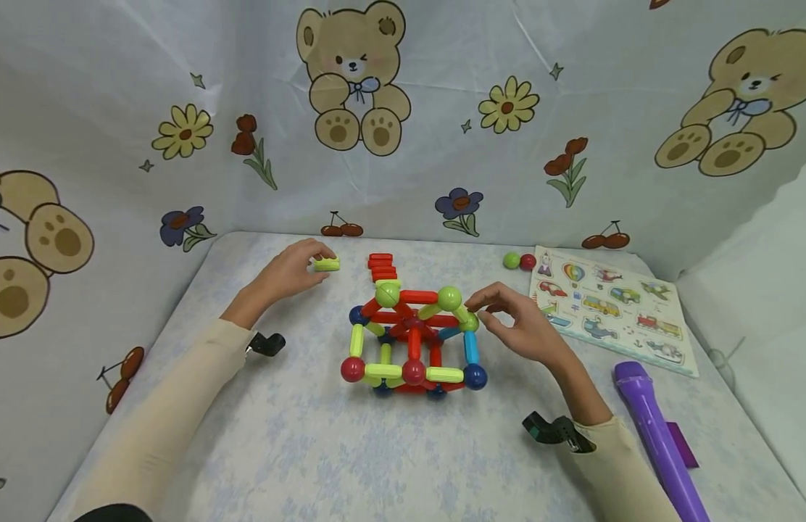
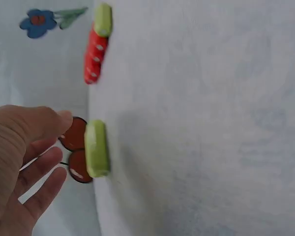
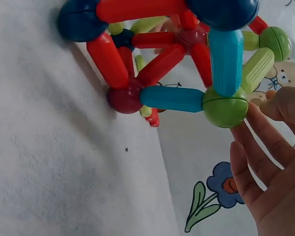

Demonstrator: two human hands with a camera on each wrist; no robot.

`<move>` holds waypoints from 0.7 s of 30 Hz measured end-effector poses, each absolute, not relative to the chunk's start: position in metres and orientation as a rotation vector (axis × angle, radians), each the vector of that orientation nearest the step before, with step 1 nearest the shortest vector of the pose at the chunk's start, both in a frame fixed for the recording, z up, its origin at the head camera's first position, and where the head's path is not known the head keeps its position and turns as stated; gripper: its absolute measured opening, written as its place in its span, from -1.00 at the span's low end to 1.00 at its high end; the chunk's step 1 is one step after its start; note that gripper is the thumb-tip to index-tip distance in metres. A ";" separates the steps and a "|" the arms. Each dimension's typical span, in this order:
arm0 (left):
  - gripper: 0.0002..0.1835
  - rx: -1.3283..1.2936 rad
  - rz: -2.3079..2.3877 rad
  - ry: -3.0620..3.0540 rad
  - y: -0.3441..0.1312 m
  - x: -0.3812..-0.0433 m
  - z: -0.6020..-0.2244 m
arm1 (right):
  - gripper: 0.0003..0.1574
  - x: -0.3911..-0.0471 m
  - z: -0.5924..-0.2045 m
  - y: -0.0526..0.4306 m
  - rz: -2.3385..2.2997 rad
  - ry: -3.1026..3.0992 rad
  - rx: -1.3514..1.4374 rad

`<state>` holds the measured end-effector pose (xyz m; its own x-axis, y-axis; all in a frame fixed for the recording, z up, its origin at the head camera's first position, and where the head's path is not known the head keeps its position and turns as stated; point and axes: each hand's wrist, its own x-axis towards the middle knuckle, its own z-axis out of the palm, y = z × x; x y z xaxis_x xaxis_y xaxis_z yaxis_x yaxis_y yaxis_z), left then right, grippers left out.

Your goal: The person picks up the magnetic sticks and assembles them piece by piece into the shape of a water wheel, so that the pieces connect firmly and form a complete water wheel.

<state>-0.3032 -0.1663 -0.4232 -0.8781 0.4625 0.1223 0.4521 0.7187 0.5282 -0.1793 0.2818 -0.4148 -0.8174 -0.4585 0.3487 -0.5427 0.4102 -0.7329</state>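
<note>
A structure of magnetic sticks and balls (image 1: 414, 344) in red, green and blue stands on the table in the head view. My right hand (image 1: 520, 326) is at its right side, fingertips at a green ball (image 3: 225, 108); the right wrist view shows the index fingertip against that ball, the thumb beside it and the other fingers loosely extended. Further back on the left, my left hand (image 1: 288, 272) is beside a loose light-green stick (image 2: 97, 149). In the left wrist view a gap shows between its thumb and fingers, with the stick lying just past them.
Several red sticks (image 1: 381, 264) lie in a row behind the structure. A green ball (image 1: 512, 260) and a red ball (image 1: 528, 262) rest near a picture book (image 1: 612, 304) on the right. A purple microphone-like object (image 1: 654, 428) lies at the right edge. A printed cloth (image 1: 403, 188) closes the back.
</note>
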 end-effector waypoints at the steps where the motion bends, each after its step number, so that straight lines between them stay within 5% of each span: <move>1: -0.60 0.742 0.855 2.903 -0.167 -0.308 -0.426 | -0.67 -0.180 -0.415 0.281 1.395 -2.570 0.897; 12: -0.73 0.685 0.737 2.920 -0.163 -0.332 -0.447 | -0.68 -0.178 -0.418 0.278 1.441 -2.583 0.867; 21: -0.65 0.877 0.790 2.948 -0.157 -0.308 -0.447 | -0.70 -0.178 -0.419 0.279 1.432 -2.604 0.839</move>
<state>-0.3078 -0.1568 -0.4470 -0.8468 0.5043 0.1691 0.5212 0.7236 0.4525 -0.1781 0.2790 -0.4188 -0.8511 -0.4330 0.2968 -0.4826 0.4229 -0.7670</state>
